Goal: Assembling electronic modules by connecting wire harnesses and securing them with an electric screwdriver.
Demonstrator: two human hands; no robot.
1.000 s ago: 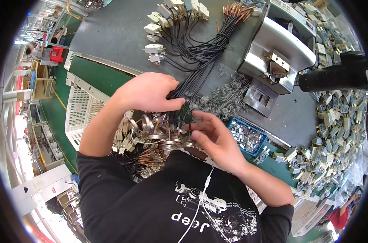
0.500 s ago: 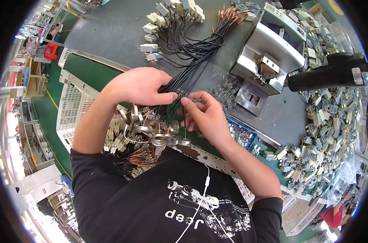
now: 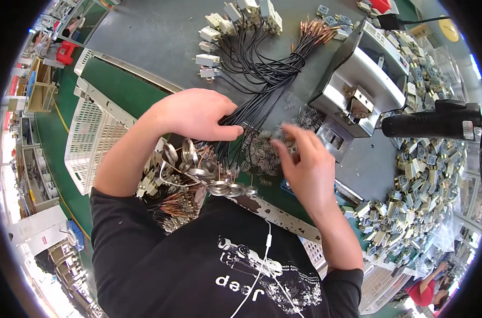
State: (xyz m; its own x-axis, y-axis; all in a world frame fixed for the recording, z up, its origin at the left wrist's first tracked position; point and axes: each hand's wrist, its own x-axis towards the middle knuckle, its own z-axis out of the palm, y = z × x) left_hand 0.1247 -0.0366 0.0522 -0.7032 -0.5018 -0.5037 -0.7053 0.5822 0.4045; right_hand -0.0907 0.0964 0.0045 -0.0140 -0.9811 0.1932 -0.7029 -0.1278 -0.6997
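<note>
Left hand [image 3: 196, 114] is curled around the black wires [image 3: 262, 79], pinning them down. Right hand [image 3: 304, 164] hovers half open over the springs [image 3: 259, 153], apparently holding nothing.

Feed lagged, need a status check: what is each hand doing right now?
Left hand: closed on the bundle of black wires.
Right hand: open, fingers spread, holding nothing, over the pile of small springs.

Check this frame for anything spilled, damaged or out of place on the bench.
Nothing looks damaged or spilled. The small springs lie in a loose scatter between the hands, and grey parts are heaped at the right, but both look like working stock. The left hand grips the black wires; the right hand hovers open.
</note>
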